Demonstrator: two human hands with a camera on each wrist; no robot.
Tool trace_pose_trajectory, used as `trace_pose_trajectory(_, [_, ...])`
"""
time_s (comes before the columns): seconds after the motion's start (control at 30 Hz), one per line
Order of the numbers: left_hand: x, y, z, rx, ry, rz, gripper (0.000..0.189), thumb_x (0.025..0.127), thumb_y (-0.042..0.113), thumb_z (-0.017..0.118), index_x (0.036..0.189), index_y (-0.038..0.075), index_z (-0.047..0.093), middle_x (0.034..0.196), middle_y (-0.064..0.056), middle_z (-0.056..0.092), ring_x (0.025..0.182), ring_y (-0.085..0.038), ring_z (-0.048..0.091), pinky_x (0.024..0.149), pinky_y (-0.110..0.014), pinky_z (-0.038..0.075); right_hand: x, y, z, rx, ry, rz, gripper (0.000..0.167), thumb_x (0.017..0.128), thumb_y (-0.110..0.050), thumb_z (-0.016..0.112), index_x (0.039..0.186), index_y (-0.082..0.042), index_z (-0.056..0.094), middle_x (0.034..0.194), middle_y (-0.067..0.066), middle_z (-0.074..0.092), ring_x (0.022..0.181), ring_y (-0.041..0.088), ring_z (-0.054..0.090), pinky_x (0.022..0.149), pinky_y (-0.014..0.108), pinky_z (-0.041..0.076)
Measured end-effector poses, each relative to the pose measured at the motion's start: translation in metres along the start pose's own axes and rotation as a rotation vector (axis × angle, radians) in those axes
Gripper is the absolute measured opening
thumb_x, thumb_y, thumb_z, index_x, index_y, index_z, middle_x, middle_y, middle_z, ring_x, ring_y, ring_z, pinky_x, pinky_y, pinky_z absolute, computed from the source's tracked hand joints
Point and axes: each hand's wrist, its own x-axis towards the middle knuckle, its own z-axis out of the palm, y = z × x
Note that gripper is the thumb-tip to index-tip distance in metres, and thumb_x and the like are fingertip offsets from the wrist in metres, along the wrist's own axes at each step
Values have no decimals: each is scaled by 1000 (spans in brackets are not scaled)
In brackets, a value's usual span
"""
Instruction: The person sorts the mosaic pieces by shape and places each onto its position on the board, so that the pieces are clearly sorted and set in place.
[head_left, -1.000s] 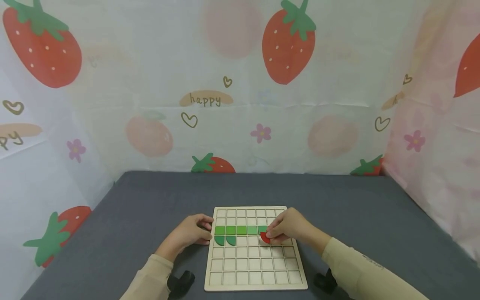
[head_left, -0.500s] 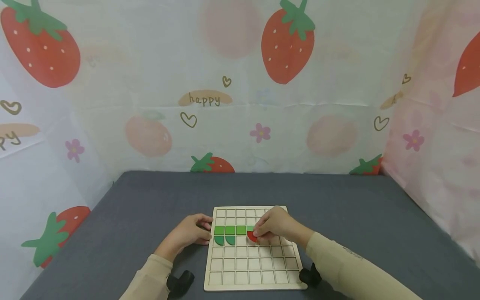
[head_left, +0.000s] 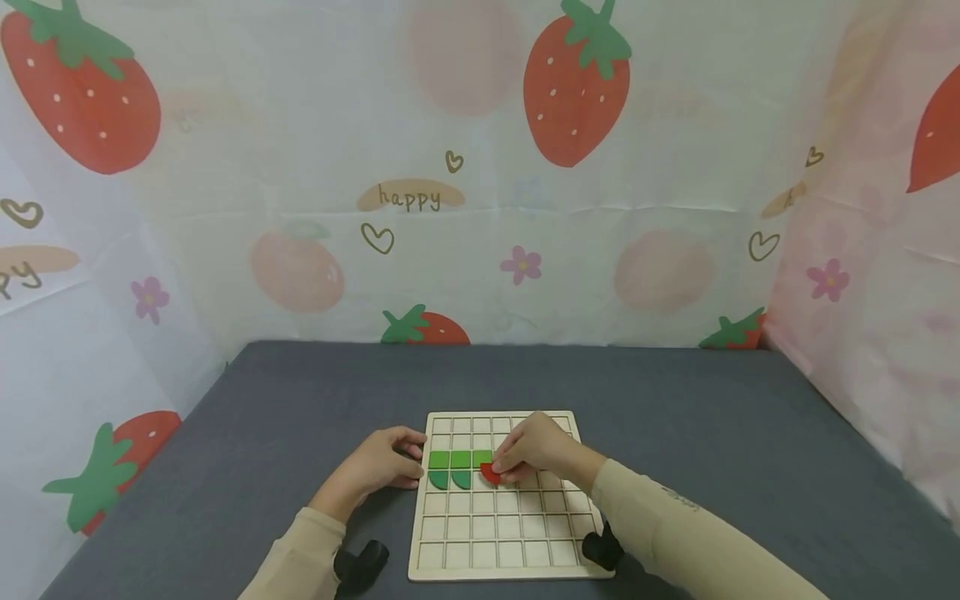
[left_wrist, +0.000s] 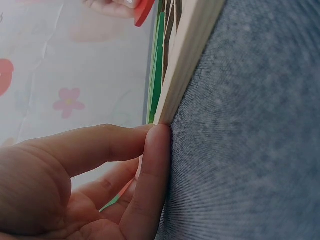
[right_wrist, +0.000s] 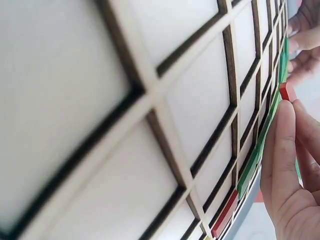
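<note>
A light wooden grid board (head_left: 510, 575) lies flat on the table. My left hand (head_left: 378, 463) holds its left edge; in the left wrist view thumb and finger meet at the wooden rim. My right hand (head_left: 536, 450) pinches a red quarter-round tile (head_left: 489, 473) over the fourth row, just right of two dark green quarter-round tiles (head_left: 461, 480). The tile's red edge (right_wrist: 287, 92) shows between the fingertips in the right wrist view. Bright green square tiles (head_left: 461, 459) fill cells one row above; the right hand hides the rest of that row.
Dark grey cloth (head_left: 337, 383) covers the table. A strawberry-printed curtain (head_left: 570, 250) hangs behind and at both sides. Black wrist devices (head_left: 362, 570) sit under each forearm. Another red tile (right_wrist: 225, 214) lies in the board in the right wrist view.
My right hand has moved left across the board with the red tile, from the fifth column area to the third. The left hand stays at the board's edge.
</note>
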Motion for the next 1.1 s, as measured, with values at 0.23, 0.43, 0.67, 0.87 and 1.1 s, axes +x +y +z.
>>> trace_pose_trajectory(0.23, [2,2,1,23,13,2,50,80,-9,70,128,-6,59,99,-14,57,74,-17,62,66,-34,61,1,-2,3,6,-8,-7,5,79,2,78,84,3,77,75,15,75,55,10,67,59,28,61])
trace_pose_trajectory(0.43, [2,1,2,25,17,-5,50,80,-10,70,128,-6,59,99,-15,57,74,-17,62,66,-34,61,4,-1,5,17,-14,-9,5,79,3,78,84,3,77,76,15,75,56,12,68,58,28,61])
trace_pose_trajectory(0.67, [1,0,1,15,8,0,49,80,-9,70,128,-6,59,99,-15,57,74,-17,62,66,-34,61,6,0,8,30,-15,-1,5,78,5,78,83,5,76,77,15,74,55,13,68,58,27,61])
trace_pose_trajectory(0.87, [0,1,1,5,10,0,49,80,-10,69,127,-7,59,98,-14,57,73,-17,62,66,-33,61,5,-1,10,17,-3,1,5,78,6,78,82,5,76,76,14,74,55,12,68,58,27,61])
trace_pose_trajectory(1.1, [-1,2,1,-1,11,-5,48,80,-11,69,127,-7,59,97,-14,57,73,-17,61,65,-33,61,3,-6,14,-34,20,-14,5,76,9,78,78,6,75,72,14,74,54,14,69,58,28,62])
